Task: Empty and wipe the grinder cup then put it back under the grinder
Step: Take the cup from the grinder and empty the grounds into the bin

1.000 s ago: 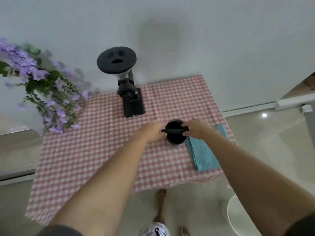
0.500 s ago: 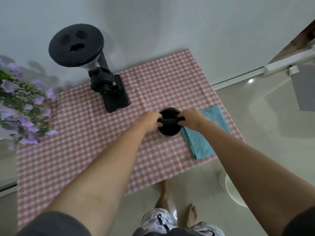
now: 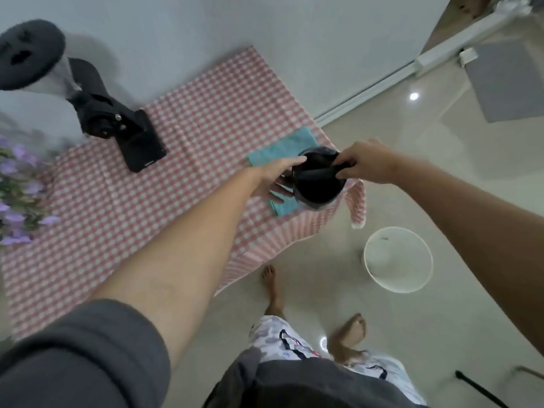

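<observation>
The grinder cup [image 3: 319,191], a dark round container with a black bar across its mouth, hangs lifted above the table's right front corner. My left hand [image 3: 278,179] grips its left side and my right hand [image 3: 363,163] holds the right end of the bar. The black grinder [image 3: 117,125] with its round lidded hopper [image 3: 28,54] stands at the back left of the table. A teal cloth [image 3: 282,147] lies on the tablecloth, partly hidden under the cup and my left hand.
A pink checked tablecloth [image 3: 141,207] covers the table against a white wall. A white round bin [image 3: 397,259] stands on the floor right of the table. Purple flowers [image 3: 16,198] are at the left edge. My bare feet [image 3: 273,290] are on the floor below.
Both hands have lifted the cup off the table and carried it right, over the teal cloth toward the table's corner. The view has swung right and down, bringing the white bin fully into sight.
</observation>
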`<state>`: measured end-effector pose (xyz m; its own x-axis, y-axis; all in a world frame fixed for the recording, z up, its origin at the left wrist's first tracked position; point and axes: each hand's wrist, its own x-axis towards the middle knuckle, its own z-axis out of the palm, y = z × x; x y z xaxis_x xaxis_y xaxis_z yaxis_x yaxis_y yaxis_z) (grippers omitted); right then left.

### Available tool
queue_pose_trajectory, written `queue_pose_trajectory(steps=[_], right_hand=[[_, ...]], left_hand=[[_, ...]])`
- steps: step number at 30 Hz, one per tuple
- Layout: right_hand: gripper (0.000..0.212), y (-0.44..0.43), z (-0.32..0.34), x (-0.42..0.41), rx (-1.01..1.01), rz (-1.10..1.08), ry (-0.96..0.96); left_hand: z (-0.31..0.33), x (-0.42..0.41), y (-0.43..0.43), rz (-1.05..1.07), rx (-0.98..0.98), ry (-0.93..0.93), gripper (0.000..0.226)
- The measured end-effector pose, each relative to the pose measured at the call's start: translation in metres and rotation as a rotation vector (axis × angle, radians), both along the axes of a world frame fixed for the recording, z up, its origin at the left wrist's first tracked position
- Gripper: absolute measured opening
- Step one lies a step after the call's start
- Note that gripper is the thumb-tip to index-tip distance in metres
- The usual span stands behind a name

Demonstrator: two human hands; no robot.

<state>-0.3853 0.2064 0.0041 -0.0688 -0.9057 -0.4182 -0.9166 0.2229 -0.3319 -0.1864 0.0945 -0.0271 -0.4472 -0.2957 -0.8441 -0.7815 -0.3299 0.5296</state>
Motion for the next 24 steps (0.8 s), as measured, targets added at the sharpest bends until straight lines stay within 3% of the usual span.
queue_pose_trajectory(steps=[4,12,14,17,21,22,24], right_hand=[[0.031,0.077,-0.011,-0.051,0.018,-0.046,-0.031],[0.028,0.205,-0.099,-0.145,0.063,-0.272,-0.143],[0.03,0.231,-0.141,-0.162,0.053,-0.346,-0.175],[0.032,0.273,-0.217,-0.175,-0.014,-0.517,-0.278],[0.029,0.333,-0.33,-0.167,-0.167,-0.901,-0.413],[0.032,0.348,-0.359,-0.163,-0.181,-0.971,-0.372],[0.038,0.376,-0.414,-0.152,-0.101,-1.031,-0.274]], left_hand=[[-0.031,-0.047,0.052,0.014,0.13,0.073,0.079],[-0.138,-0.157,0.143,-0.056,0.366,0.133,0.135],[-0.181,-0.182,0.159,-0.102,0.358,0.136,0.12],[-0.25,-0.208,0.18,-0.155,0.32,0.122,0.073],[-0.341,-0.232,0.202,-0.274,0.207,0.095,0.047],[-0.364,-0.237,0.207,-0.288,0.16,0.08,0.047],[-0.404,-0.244,0.217,-0.3,0.038,0.049,0.079]])
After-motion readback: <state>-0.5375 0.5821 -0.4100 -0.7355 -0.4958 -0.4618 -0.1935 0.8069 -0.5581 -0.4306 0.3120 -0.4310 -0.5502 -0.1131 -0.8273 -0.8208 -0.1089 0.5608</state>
